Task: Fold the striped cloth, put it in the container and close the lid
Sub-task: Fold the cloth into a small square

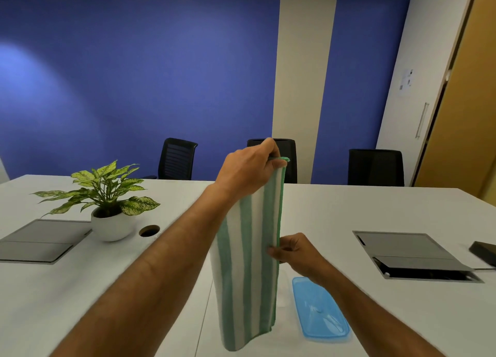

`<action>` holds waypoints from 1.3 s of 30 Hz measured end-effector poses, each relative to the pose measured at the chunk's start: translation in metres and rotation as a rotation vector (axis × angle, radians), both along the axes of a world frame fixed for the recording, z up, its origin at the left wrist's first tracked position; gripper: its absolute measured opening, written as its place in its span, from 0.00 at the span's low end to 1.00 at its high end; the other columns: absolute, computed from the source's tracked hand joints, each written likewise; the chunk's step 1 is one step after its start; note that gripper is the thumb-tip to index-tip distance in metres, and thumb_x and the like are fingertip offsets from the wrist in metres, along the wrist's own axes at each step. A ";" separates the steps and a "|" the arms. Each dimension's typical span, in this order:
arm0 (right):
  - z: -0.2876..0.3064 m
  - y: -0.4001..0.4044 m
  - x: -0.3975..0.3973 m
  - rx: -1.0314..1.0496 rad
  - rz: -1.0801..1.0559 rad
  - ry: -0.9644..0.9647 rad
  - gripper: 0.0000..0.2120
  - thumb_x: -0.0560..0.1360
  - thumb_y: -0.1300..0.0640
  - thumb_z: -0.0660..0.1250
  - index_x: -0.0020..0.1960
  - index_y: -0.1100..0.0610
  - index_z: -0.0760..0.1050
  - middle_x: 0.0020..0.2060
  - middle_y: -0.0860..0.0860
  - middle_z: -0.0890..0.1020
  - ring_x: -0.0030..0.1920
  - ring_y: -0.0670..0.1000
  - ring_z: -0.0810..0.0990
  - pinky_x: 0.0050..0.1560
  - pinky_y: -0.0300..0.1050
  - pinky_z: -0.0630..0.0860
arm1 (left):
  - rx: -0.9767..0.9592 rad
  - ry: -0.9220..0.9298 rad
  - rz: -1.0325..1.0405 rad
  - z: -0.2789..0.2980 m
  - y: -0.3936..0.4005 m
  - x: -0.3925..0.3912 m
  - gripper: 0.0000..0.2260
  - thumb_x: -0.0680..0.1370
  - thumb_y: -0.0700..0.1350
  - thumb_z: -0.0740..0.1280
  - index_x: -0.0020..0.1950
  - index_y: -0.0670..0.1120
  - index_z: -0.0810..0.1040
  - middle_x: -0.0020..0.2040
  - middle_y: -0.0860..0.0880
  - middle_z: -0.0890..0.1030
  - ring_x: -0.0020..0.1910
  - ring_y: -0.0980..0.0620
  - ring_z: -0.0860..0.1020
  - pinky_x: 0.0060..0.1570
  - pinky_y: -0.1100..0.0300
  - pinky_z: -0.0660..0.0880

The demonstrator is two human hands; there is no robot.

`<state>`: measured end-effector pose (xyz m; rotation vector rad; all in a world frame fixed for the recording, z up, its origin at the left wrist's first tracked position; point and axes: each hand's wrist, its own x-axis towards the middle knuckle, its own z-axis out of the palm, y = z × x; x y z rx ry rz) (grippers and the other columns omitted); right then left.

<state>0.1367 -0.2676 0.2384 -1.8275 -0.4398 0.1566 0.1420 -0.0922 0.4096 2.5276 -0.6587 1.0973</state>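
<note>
The green-and-white striped cloth [248, 252] hangs lengthwise in the air above the white table [80, 289]. My left hand [249, 166] is raised and pinches its top corner. Lower down, my right hand [296, 252] pinches the cloth's right edge about halfway along its length. The cloth's bottom end hangs just above the tabletop. A blue rectangular lid [319, 308] lies flat on the table to the right of the cloth, under my right forearm. The container itself is mostly hidden behind the cloth; only a faint clear edge [283, 289] shows beside the lid.
A potted plant [107, 203] in a white bowl stands at the left, next to a round cable hole [149, 230]. Grey cable hatches [413, 257] are set into the table at left and right. A dark device [484, 252] lies at the right edge. Black chairs [177, 159] line the far side.
</note>
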 end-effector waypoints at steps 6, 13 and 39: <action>-0.026 -0.001 0.004 -0.080 -0.034 0.057 0.14 0.72 0.51 0.74 0.46 0.63 0.84 0.43 0.67 0.84 0.41 0.54 0.79 0.48 0.59 0.77 | -0.008 -0.020 0.020 0.028 0.005 -0.002 0.15 0.80 0.60 0.61 0.50 0.48 0.70 0.44 0.51 0.84 0.37 0.44 0.78 0.37 0.52 0.74; -0.062 -0.007 0.000 -0.328 -0.100 0.007 0.17 0.70 0.48 0.75 0.46 0.63 0.85 0.43 0.58 0.87 0.44 0.54 0.84 0.49 0.52 0.79 | -0.136 -0.085 0.039 0.058 0.016 -0.004 0.15 0.79 0.59 0.63 0.50 0.48 0.72 0.40 0.53 0.80 0.38 0.45 0.75 0.38 0.55 0.68; -0.097 -0.047 -0.009 -0.392 -0.150 0.006 0.11 0.69 0.63 0.65 0.41 0.47 0.78 0.37 0.56 0.85 0.35 0.48 0.80 0.37 0.49 0.77 | -0.306 -0.088 0.324 0.035 0.116 0.015 0.16 0.81 0.59 0.58 0.51 0.46 0.69 0.42 0.43 0.82 0.40 0.35 0.77 0.39 0.49 0.70</action>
